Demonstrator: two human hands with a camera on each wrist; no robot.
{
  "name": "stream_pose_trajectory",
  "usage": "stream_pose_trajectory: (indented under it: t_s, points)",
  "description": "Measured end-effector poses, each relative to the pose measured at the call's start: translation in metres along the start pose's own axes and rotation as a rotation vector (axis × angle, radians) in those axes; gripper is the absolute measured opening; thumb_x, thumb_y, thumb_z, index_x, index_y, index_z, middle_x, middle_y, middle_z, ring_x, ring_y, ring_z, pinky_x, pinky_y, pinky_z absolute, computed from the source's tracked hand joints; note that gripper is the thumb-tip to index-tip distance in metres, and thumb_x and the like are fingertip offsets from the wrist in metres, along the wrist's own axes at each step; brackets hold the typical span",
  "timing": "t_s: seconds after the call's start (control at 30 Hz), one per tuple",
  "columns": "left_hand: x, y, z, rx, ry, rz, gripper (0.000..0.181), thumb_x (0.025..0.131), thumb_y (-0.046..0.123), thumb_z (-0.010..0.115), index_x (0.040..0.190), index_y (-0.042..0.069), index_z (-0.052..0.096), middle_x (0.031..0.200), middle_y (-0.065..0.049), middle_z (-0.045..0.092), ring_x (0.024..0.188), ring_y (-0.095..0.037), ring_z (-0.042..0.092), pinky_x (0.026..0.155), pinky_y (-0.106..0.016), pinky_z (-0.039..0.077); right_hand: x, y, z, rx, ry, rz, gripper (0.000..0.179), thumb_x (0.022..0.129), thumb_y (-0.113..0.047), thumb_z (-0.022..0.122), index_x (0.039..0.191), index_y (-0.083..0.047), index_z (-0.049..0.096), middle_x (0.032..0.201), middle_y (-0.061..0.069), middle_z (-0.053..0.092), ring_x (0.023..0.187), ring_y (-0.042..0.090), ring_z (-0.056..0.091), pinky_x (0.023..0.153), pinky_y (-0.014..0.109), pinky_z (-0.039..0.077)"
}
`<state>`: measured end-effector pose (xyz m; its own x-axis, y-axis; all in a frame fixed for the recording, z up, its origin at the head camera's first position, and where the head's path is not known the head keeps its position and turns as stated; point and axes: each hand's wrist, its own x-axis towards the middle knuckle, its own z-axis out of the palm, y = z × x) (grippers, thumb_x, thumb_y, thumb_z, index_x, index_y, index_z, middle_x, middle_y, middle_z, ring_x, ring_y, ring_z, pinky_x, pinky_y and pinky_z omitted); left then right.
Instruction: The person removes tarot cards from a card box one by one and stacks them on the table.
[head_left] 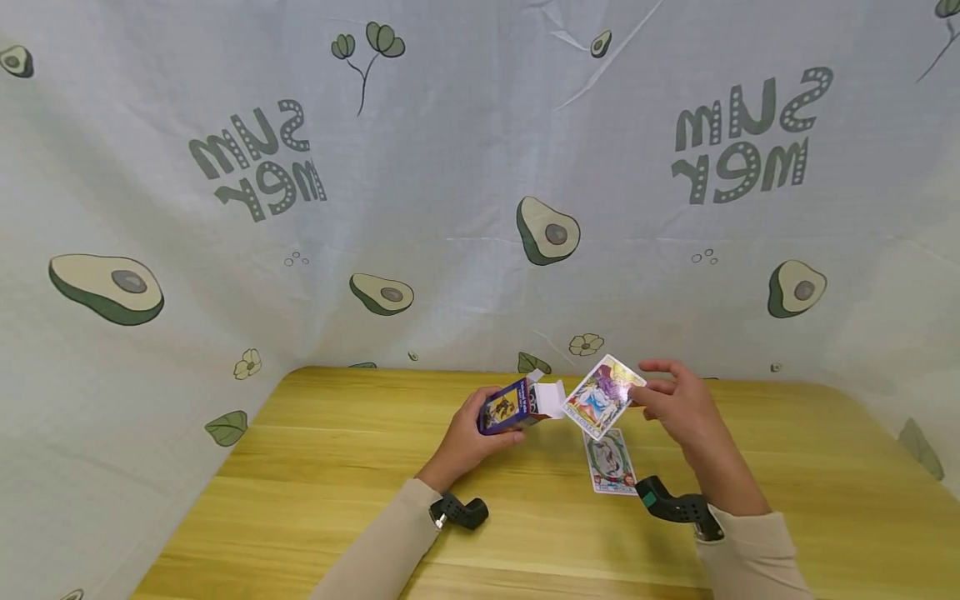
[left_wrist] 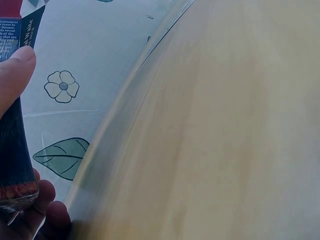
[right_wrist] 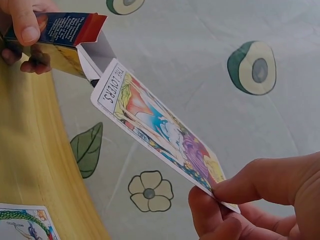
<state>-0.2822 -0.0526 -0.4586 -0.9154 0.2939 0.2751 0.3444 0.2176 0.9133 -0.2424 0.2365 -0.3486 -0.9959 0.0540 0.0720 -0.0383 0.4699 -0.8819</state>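
Note:
My left hand (head_left: pixel 468 437) grips a dark blue card box (head_left: pixel 506 408) with its flaps open toward the right. In the left wrist view, the thumb lies along the side of that box (left_wrist: pixel 11 140) and the fingers curl under its end. Between thumb and fingers, my right hand (head_left: pixel 681 412) pinches a tarot card (head_left: pixel 602 397) by one corner. The right wrist view shows "The Lovers" printed on this card (right_wrist: pixel 160 130), its far end near the box's open mouth. Beneath, another tarot card (head_left: pixel 611 465), seemingly "The World", lies face up on the table.
A yellow wood-grain table (head_left: pixel 337 475) spreads under both hands. Behind it hangs a pale cloth (head_left: pixel 450 167) printed with avocados, leaves and flowers. Each forearm wears a black wrist mount (head_left: pixel 678 506).

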Motion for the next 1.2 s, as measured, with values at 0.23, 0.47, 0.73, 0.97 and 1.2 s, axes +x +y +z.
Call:
stream_pose_trajectory:
  t_s: [0.23,0.47,0.73,0.97,1.2]
  points:
    - [0.000,-0.002,-0.001,0.015,-0.001,-0.004,0.066,0.081,0.026,0.080,0.136,0.019,0.045,0.124,-0.002,0.051,0.107,-0.016,0.051,0.089,-0.027,0.047,0.001,0.002,0.001,-0.003,0.016,0.014,0.058,0.095,-0.022,0.059,0.140,0.005,0.033,0.117,0.027,0.062,0.082,0.021,0.058,0.070,0.027,0.047]
    - [0.000,-0.004,-0.001,0.007,-0.004,0.009,0.067,0.079,0.033,0.081,0.135,0.023,0.046,0.124,-0.001,0.051,0.108,-0.016,0.052,0.090,-0.029,0.047,0.002,0.004,0.002,-0.015,0.033,0.036,0.057,0.096,-0.025,0.058,0.140,0.004,0.036,0.123,0.028,0.059,0.086,0.026,0.057,0.071,0.027,0.046]
    - [0.001,-0.005,-0.002,0.016,-0.004,0.016,0.067,0.079,0.032,0.081,0.135,0.021,0.045,0.123,-0.002,0.051,0.108,-0.017,0.052,0.090,-0.028,0.047,0.003,0.006,0.003,-0.031,0.042,0.046,0.051,0.096,-0.028,0.059,0.134,0.003,0.048,0.120,0.025,0.062,0.083,0.022,0.056,0.068,0.026,0.047]
    - [-0.001,-0.006,-0.002,0.017,-0.005,0.007,0.068,0.079,0.033,0.080,0.136,0.023,0.045,0.124,-0.001,0.051,0.108,-0.016,0.051,0.090,-0.028,0.047,0.004,0.011,0.005,-0.020,0.053,0.083,0.046,0.097,-0.028,0.057,0.132,0.003,0.052,0.118,0.024,0.062,0.090,0.027,0.055,0.067,0.025,0.046]
    - [-0.003,-0.005,-0.002,0.012,-0.012,0.010,0.066,0.080,0.032,0.080,0.135,0.024,0.045,0.123,-0.001,0.050,0.108,-0.016,0.051,0.089,-0.028,0.048,0.005,0.019,0.007,-0.001,0.042,0.101,0.044,0.097,-0.026,0.058,0.130,0.003,0.053,0.110,0.017,0.066,0.086,0.022,0.054,0.066,0.026,0.046]
